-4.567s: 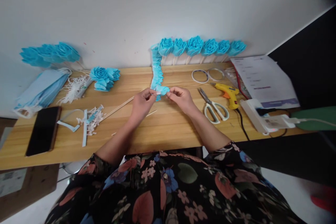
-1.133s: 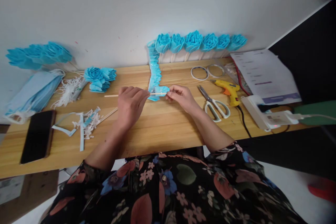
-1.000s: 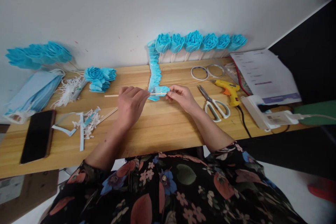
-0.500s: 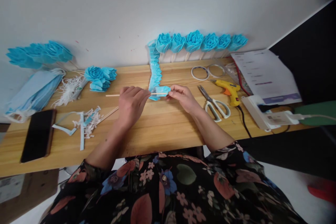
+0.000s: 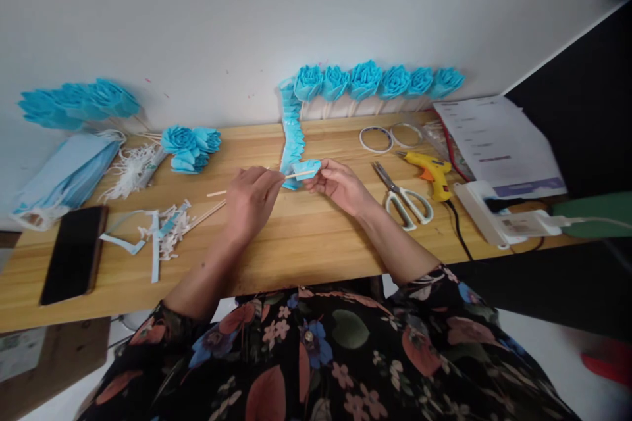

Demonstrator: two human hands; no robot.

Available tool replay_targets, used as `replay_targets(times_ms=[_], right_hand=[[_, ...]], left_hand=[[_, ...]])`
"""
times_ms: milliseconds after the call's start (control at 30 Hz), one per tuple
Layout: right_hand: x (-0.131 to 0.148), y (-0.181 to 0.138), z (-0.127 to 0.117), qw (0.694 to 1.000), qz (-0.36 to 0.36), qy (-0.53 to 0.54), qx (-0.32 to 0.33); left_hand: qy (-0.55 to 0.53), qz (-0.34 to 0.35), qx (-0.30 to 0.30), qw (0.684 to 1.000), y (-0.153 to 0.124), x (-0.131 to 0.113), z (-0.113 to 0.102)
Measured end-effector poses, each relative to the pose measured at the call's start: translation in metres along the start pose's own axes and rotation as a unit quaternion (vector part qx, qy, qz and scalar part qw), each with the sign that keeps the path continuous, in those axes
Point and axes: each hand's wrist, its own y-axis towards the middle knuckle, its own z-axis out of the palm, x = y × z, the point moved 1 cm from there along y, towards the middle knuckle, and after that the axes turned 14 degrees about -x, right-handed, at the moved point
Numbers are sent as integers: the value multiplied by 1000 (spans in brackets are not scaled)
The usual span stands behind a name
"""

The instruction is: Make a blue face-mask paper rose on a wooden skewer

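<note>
My left hand [image 5: 253, 197] pinches a thin wooden stick [image 5: 217, 193] that runs under it toward the right. My right hand [image 5: 337, 183] is closed on the folded end of a long strip of blue petals [image 5: 294, 145]. The stick's tip meets that folded end between my two hands. The strip runs from there up to the wall. Both hands hover just above the wooden table [image 5: 306, 243], near its middle.
Finished blue roses [image 5: 375, 80] line the wall, with more roses [image 5: 190, 145] at the left. Scissors [image 5: 403, 196], a yellow glue gun [image 5: 430, 171], tape rolls [image 5: 376, 139], papers [image 5: 496, 141] and a power strip [image 5: 498, 223] lie right. A phone [image 5: 74, 253], blue masks [image 5: 64, 171] and scraps [image 5: 158, 230] lie left.
The stick has tilted and slid right, its far end now close to my left hand. My right hand has turned the folded blue end slightly against the tip.
</note>
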Motion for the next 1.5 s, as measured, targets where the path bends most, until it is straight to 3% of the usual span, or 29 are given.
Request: replay_targets(times_ms=[433,733,1000,1200,1500], right_hand=[[5,-5,-3,986,-117,-117,-32],[3,-15,3,910,-240,-329,-76],[5,-5,3,973,-125,-152,-120],[5,-5,3,980,-97,-144,-102],[1,-3,0,971,-125,-179,-93]], left_hand=[[32,-54,17,998,-7,-4,2],[95,4,25,995,-9,-9,3],[28,-30,3,999,-7,-4,4],[15,-22,8,1000,-8,-6,3],[10,-34,28,999,-11,-6,7]])
